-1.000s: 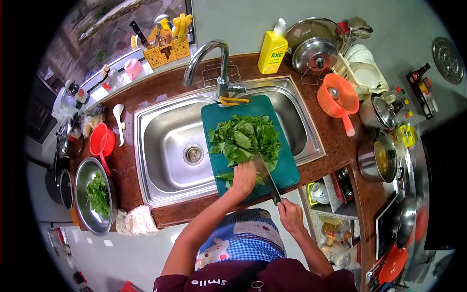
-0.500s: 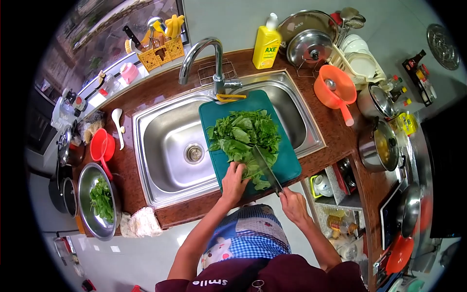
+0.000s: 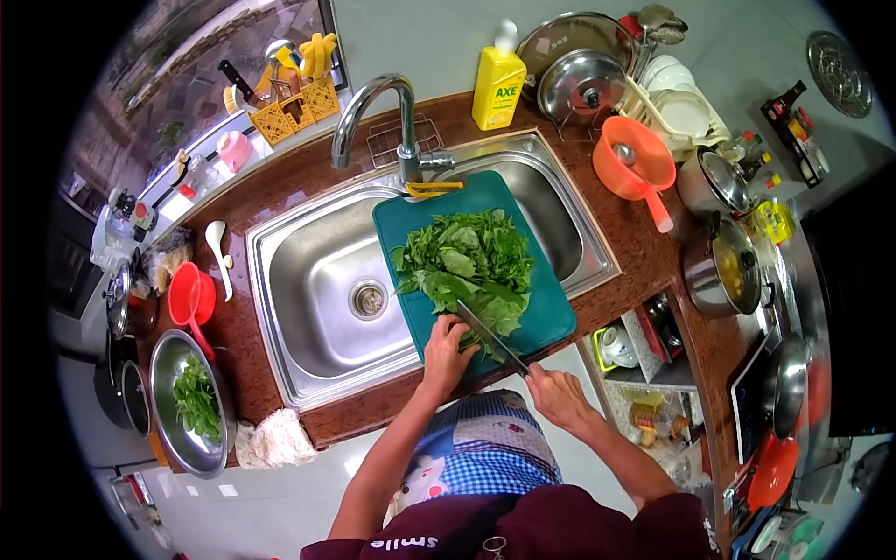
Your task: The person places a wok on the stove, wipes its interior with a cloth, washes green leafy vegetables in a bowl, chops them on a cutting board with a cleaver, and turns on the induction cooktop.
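A green cutting board (image 3: 546,313) lies across the sink, bearing a heap of leafy greens (image 3: 467,257). My right hand (image 3: 558,397) is closed round the handle of a knife (image 3: 492,338), whose blade slants up and left over the near edge of the heap. Just left of the blade, my left hand (image 3: 446,355) rests at the board's near edge with its fingers bent against the greens; what lies under the fingertips is mostly hidden. More greens (image 3: 196,399) sit in a steel bowl (image 3: 166,364) at the far left.
Behind the board rises the faucet (image 3: 408,126). The sink's left basin (image 3: 322,308) is beside it. A red ladle (image 3: 191,294) and a white spoon (image 3: 217,247) lie left; a yellow bottle (image 3: 499,84), an orange strainer (image 3: 635,159) and pots (image 3: 719,271) stand right.
The knife blade has shifted left and nearer to my left hand, after lying over the heap's right side. My left hand first moved left off the greens' near edge. The view has turned slightly.
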A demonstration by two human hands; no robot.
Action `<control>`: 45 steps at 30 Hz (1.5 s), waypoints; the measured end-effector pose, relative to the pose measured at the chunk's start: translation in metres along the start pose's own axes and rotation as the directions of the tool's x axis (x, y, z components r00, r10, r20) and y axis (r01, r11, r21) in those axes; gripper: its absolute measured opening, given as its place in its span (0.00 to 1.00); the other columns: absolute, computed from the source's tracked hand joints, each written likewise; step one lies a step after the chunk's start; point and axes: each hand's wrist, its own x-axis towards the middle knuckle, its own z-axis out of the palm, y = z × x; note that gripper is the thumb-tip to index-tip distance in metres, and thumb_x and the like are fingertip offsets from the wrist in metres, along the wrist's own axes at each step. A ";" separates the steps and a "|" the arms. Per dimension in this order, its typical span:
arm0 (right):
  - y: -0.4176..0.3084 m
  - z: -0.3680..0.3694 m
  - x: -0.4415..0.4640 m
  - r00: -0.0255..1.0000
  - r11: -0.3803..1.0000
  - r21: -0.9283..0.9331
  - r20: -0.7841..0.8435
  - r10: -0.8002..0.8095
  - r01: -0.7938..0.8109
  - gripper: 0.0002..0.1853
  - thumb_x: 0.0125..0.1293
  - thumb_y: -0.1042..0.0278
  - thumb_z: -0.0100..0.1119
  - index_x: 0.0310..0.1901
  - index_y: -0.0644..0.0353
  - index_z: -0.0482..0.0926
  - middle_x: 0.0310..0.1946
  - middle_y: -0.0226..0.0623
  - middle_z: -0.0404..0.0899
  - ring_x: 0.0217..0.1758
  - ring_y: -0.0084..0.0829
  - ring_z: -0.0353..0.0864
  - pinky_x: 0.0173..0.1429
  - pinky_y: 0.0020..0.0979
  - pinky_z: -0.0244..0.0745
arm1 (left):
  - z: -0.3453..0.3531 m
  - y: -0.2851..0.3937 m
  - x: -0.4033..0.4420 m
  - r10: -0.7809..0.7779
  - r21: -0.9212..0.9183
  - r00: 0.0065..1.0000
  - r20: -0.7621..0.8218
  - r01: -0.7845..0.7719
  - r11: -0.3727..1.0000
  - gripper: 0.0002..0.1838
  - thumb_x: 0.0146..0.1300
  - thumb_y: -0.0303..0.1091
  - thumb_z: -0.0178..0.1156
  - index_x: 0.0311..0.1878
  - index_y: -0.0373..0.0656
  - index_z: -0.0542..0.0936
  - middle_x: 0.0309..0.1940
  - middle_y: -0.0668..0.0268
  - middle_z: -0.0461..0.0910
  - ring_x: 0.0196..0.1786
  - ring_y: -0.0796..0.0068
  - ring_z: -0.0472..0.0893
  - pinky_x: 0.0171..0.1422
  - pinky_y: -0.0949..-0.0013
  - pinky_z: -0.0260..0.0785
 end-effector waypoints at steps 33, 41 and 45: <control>0.009 -0.036 0.021 0.980 0.983 0.143 -0.174 -0.092 0.117 0.09 0.63 0.66 0.49 0.32 0.64 0.67 0.17 0.49 0.73 0.21 0.53 0.73 0.24 0.46 0.65 | -0.018 0.011 0.011 0.041 0.179 0.988 -0.147 -0.014 0.984 0.12 0.44 0.39 0.67 0.28 0.44 0.79 0.34 0.67 0.77 0.46 0.67 0.71 0.49 0.65 0.56; 0.013 -0.053 0.032 0.969 0.953 0.211 -0.162 -0.188 0.220 0.07 0.62 0.69 0.51 0.31 0.64 0.68 0.19 0.48 0.74 0.22 0.50 0.74 0.23 0.41 0.68 | -0.032 0.010 -0.017 -0.256 -0.158 0.902 -0.349 0.212 0.964 0.12 0.47 0.24 0.62 0.37 0.36 0.76 0.39 0.55 0.74 0.44 0.59 0.75 0.48 0.65 0.67; 0.003 -0.047 0.043 0.962 0.960 0.152 0.103 -0.252 0.235 0.07 0.63 0.69 0.48 0.35 0.64 0.67 0.21 0.49 0.75 0.23 0.52 0.74 0.25 0.46 0.67 | -0.017 0.014 -0.027 -0.263 -0.121 0.907 -0.328 0.236 0.964 0.22 0.41 0.23 0.67 0.44 0.38 0.74 0.44 0.56 0.74 0.46 0.60 0.75 0.49 0.67 0.67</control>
